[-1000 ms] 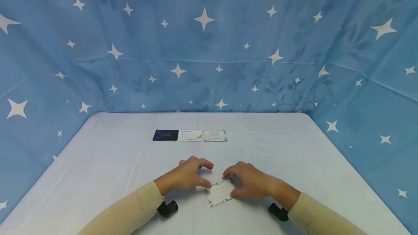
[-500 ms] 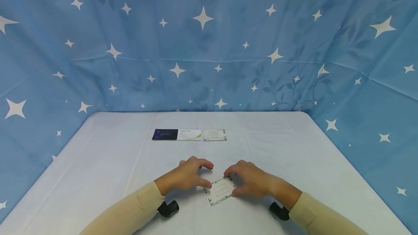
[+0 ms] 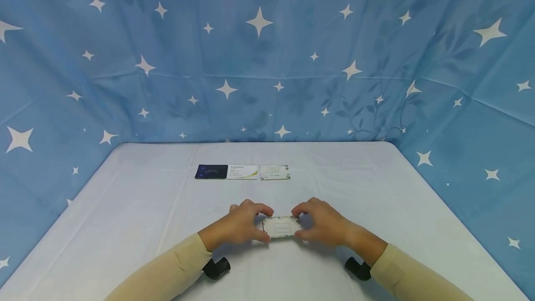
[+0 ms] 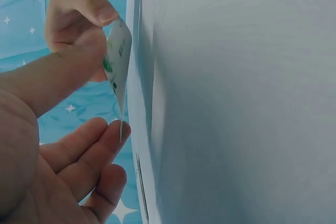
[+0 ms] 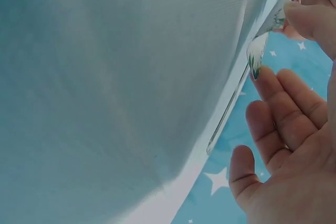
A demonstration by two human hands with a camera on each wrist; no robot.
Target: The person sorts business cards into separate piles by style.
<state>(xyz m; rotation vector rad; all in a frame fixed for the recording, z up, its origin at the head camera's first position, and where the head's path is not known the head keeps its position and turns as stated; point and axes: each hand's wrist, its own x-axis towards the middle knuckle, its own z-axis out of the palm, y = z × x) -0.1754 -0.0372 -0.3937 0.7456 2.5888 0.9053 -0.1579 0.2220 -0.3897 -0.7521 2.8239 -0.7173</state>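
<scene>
A white business card with a green leafy border is stretched level between both hands, close above the white table. My left hand grips its left end, thumb on the near edge and a fingertip on the far edge. The right end is held the same way by my right hand. In the left wrist view the card appears nearly edge-on and bowed. A corner of the card curls at the right fingertips in the right wrist view.
Behind the hands, a dark blue card, a white card with a yellow curve and a leafy-bordered card lie in a row on the table. A blue starry curtain hangs behind the table.
The card has turned from slanted to level, its near edge rising away from the table. My right hand has moved slightly up; both hands now hold the card's ends.
</scene>
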